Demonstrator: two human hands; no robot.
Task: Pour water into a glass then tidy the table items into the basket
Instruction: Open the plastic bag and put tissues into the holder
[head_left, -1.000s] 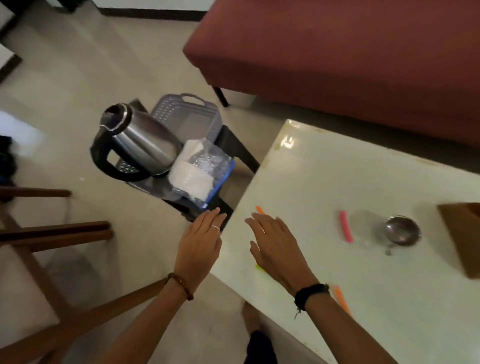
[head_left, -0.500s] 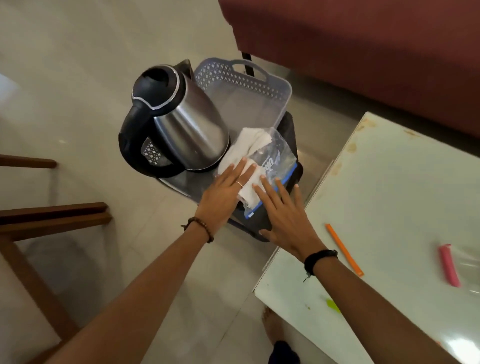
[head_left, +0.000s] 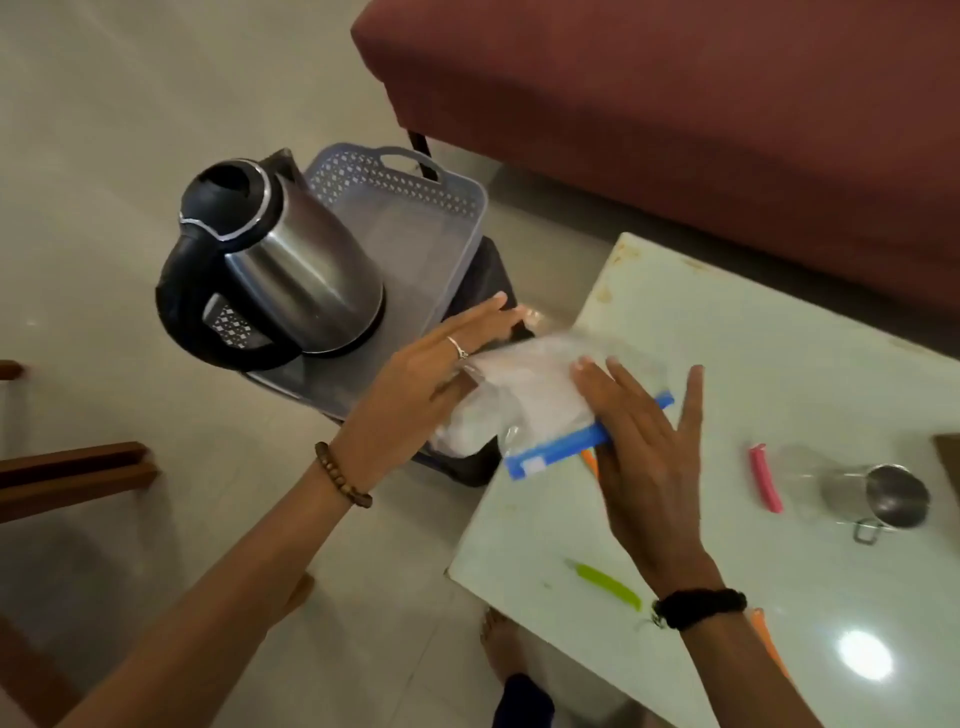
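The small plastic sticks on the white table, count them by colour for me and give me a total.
Pink plastic stick: 1
Green plastic stick: 1
Orange plastic sticks: 2, one mostly hidden under the right hand, one beside the right wrist
Total: 4 on the white table

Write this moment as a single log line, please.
left hand: flat against bag | right hand: flat on bag | bag: between basket and table | kettle: in basket

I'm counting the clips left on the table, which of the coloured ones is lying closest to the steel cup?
The pink clip, just left of the steel cup; the green clip lies nearer the table's front edge.
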